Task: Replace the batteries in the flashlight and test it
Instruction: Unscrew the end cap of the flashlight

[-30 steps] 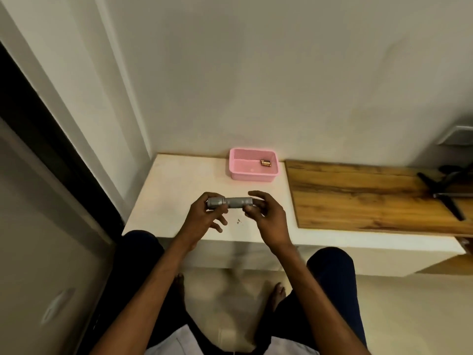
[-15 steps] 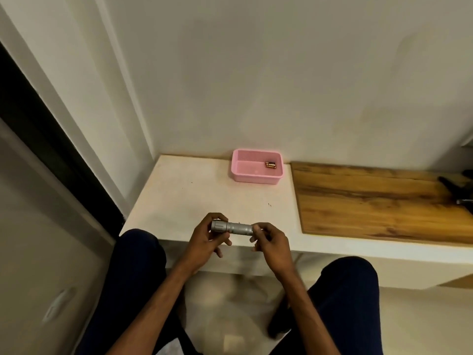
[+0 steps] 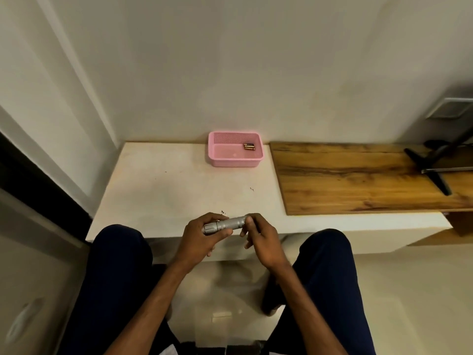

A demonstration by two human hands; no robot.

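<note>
The left hand [image 3: 202,237] is wrapped around the head end of the silver flashlight [image 3: 225,224], fingers curled under and thumb over the ribbed collar, a firm full grasp. The right hand [image 3: 261,239] pinches the opposite tail end between thumb and fingertips [image 3: 249,221], a narrow grip fit for twisting a cap; whether the cap is loose or seated cannot be told. Held between the two hands, the flashlight lies nearly level, its long axis running left to right and rising slightly toward the right hand, just above the near edge of the pale counter [image 3: 163,190], between the person's knees. Straight ahead of the grip, well apart and against the wall, stands a pink basket [image 3: 235,162] with a few small batteries [image 3: 249,147] lying in its far right corner, their length also roughly left to right. They lie a little to the right of the flashlight's tail, so the right hand looks the nearer one to reach them, while the left could keep the body steady. Further right of the grip a wooden board [image 3: 345,180] covers the counter, with the dark legs of a stand [image 3: 432,172] resting on it.
</note>
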